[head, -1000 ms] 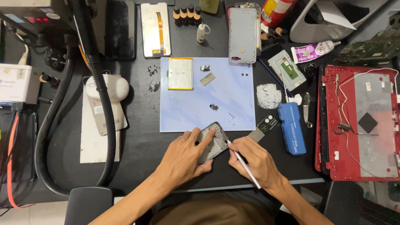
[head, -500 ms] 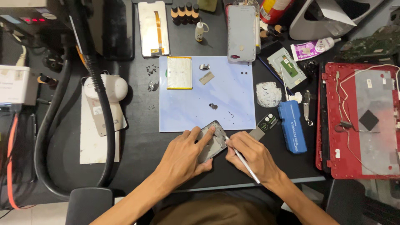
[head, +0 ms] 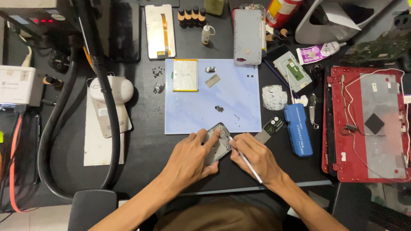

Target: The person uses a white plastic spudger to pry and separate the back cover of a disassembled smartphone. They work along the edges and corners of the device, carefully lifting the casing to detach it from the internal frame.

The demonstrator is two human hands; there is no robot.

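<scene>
While hands work, blue case (head: 298, 129) lies near phone frame (head: 218, 143).

A black worktable (head: 141, 145) fills the view, seen from above under even, bright light. A pale blue mat (head: 239, 102) lies at its centre. A thick black hose (head: 109, 115) curves down the left side, past a white box (head: 17, 85) at the left edge. A red laptop shell (head: 368, 124) rests on the right. A strip of pale floor (head: 21, 220) shows at the near left corner.
</scene>
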